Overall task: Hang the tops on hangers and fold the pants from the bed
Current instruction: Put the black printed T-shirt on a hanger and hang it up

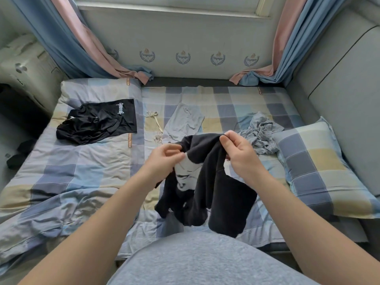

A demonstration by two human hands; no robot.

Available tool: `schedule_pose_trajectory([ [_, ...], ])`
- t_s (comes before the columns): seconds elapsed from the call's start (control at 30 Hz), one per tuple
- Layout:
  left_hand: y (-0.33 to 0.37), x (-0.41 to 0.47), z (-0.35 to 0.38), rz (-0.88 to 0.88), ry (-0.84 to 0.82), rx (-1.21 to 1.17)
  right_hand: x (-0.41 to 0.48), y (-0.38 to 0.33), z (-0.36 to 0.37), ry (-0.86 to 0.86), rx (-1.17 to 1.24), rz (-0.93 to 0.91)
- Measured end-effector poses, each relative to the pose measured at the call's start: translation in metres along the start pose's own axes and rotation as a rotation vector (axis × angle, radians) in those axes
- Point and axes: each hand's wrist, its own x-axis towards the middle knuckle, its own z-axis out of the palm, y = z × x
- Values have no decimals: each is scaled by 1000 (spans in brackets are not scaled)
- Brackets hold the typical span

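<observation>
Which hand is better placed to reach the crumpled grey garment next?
Probably the right hand: it pinches the black top just beside the crumpled grey garment; the left hand sits on the top's far side.

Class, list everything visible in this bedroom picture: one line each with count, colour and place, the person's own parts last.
printed black garment: one, black with white print, held above the bed
logo black garment: one, black, white logo, on the far-left pillow
flat grey garment: one, pale grey, mid-bed
crumpled grey garment: one, grey, right, beside a pillow
cream cord: one, cream, left of the flat grey garment
pillows: two, checked, far left and right
bed: one, checked blue, grey and yellow
curtains: two, blue and pink, flanking the window
left hand: one, pinching the printed garment
right hand: one, pinching its upper edge
</observation>
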Motion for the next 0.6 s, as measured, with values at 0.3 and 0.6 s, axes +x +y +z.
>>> schedule_pose_trajectory([
  [0.3,-40,-11,61,185,-282,312,-6,-46,2,-114,316,-31],
  [0.6,-18,-14,39,289,-53,293,2,-37,-33,396,148,135],
])
